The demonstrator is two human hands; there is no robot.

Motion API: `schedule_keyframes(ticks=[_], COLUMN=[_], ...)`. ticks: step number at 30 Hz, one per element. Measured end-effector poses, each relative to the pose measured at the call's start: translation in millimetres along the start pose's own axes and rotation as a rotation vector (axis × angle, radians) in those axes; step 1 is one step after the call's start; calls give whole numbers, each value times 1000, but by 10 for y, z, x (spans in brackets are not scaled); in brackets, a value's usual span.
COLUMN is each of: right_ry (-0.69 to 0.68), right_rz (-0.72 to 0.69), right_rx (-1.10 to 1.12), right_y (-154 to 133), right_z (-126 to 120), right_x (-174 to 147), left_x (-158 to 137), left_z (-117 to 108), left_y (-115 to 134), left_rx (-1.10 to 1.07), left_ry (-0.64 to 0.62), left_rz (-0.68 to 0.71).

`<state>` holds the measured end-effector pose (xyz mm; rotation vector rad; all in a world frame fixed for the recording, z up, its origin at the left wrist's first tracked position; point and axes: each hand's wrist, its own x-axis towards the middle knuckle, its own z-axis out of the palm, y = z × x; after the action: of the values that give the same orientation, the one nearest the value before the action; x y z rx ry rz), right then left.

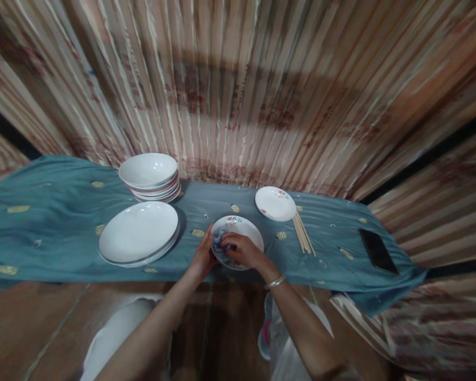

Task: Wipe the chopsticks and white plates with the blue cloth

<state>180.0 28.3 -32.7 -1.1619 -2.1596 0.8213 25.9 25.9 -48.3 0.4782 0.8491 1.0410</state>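
Currently, the left grip point(203, 254) is clasped against the left side of a white bowl point(249, 228), its fingers running up along the rim. The right grip point(241, 251) reaches down inside that bowl, fingers bent and pinching a bunched bluish cloth point(219, 236) against the inner wall; the fingertips themselves are partly hidden. So the bowl sits between the two grips, near the front edge of the tabletop, with a small flower print on the rim beyond the right grip. Whether its base rests fully on the teal tablecloth point(63, 227) cannot be told.

Left of the left grip lies a stack of oval plates point(140, 233), and just behind those, farther from the grip, stands a stack of white bowls point(148, 169) with reddish bands showing on the sides. Ahead and to the right of the right grip are small flowered plates point(275, 203), stacked, with a bundle of pale chopsticks point(303, 233) beside them, pointing back toward the near edge. Well to the right of the grip lies a dark phone point(378, 250). A silvery bracelet point(275, 282) circles the wrist behind the right grip.
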Motion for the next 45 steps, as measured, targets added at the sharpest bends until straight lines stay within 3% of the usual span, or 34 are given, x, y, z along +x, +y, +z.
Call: schedule_keyframes(ticks=[8, 14, 19, 31, 45], right_ry=[-79, -45, 57, 369, 305], right_rz=[128, 308, 340, 260, 127], right_rx=[10, -289, -481, -441, -156], right_y=[-109, -15, 90, 494, 520], right_z=[-155, -282, -267, -87, 124], right_x=[-328, -483, -467, -131, 227], left_x=[-8, -12, -16, -4, 29], left_z=[-6, -7, -4, 10, -18], left_y=[6, 14, 17, 27, -9], left_rx=[45, 96, 101, 58, 43], left_ry=[-12, -9, -5, -25, -62], left_rz=[19, 20, 16, 2, 21])
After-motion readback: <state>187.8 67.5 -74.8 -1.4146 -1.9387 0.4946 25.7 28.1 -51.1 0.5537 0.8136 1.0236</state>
